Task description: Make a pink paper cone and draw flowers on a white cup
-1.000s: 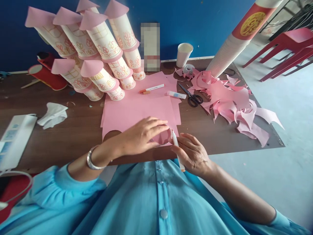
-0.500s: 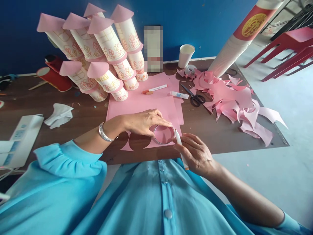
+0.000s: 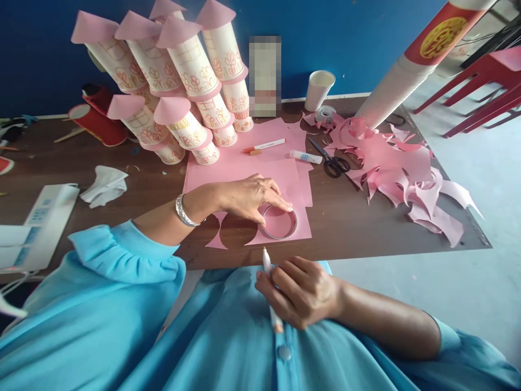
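My left hand (image 3: 254,198) bends over a thin round ring (image 3: 280,238), thumb and fingers against its upper left side. Flat beneath it lies a pink paper sheet (image 3: 304,230), with curved cut-outs along its near left edge. In front of my shirt, my right hand (image 3: 299,290) grips a white marker (image 3: 267,259), its tip pointing up and away from me, apart from the paper. The marker's orange end shows below the fist. Beyond my hands are another marker (image 3: 271,144), a glue stick (image 3: 306,157) and black-handled scissors (image 3: 334,164).
Several paper-cup towers (image 3: 195,70) with pink cone roofs stand at the back left. Pink paper scraps (image 3: 394,157) are heaped on the right, near a tall cup stack (image 3: 391,81). A crumpled tissue (image 3: 105,186) and a white power strip (image 3: 52,217) lie on the left.
My right hand with the marker has moved left and down toward my body, away from the ring. My left hand stays on the ring. The whole view has shifted slightly.
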The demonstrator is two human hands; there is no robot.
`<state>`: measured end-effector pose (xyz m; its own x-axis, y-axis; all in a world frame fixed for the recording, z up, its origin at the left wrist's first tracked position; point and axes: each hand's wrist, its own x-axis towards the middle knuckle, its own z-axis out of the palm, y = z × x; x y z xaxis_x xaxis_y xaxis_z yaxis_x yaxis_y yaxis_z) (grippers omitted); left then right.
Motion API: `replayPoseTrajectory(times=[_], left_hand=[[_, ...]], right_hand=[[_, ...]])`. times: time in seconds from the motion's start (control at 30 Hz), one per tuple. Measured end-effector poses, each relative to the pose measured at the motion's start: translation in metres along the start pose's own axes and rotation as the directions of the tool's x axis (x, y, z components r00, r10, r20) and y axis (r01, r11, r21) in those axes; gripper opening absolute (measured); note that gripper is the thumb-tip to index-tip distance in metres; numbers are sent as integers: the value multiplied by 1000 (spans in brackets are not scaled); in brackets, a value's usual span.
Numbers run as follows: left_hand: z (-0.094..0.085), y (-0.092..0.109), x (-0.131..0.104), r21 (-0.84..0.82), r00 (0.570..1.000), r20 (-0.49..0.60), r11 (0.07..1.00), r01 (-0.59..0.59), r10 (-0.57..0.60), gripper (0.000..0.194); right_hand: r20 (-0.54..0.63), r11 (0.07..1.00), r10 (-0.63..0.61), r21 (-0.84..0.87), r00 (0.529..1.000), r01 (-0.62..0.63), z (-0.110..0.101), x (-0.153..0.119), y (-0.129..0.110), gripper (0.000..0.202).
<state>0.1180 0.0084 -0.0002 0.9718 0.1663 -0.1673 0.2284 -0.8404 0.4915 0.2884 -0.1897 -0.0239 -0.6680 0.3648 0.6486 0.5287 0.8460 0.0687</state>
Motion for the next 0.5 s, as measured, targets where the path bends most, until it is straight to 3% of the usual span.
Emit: replayPoseTrajectory(times=[0.03,0.1,0.2,0.5], left_hand=[[0,1,0,15,1000,6,1000,4,-4,56],[-1,3,1,43,1000,16,999,8,-9,56],[-2,5,1,80,1000,26,997,11,-13,57],[-1,4,2,75,1000,20,997,18,-19,60]], right_hand=[[11,1000,6,-4,1000,-6,7,6,-2,42],[1,999,4,-39,1000,-4,22,16,-2,45],[20,990,18,-139,1000,-15,38,25,1,26],[77,951,160,-280,984,-132,50,28,0,20]])
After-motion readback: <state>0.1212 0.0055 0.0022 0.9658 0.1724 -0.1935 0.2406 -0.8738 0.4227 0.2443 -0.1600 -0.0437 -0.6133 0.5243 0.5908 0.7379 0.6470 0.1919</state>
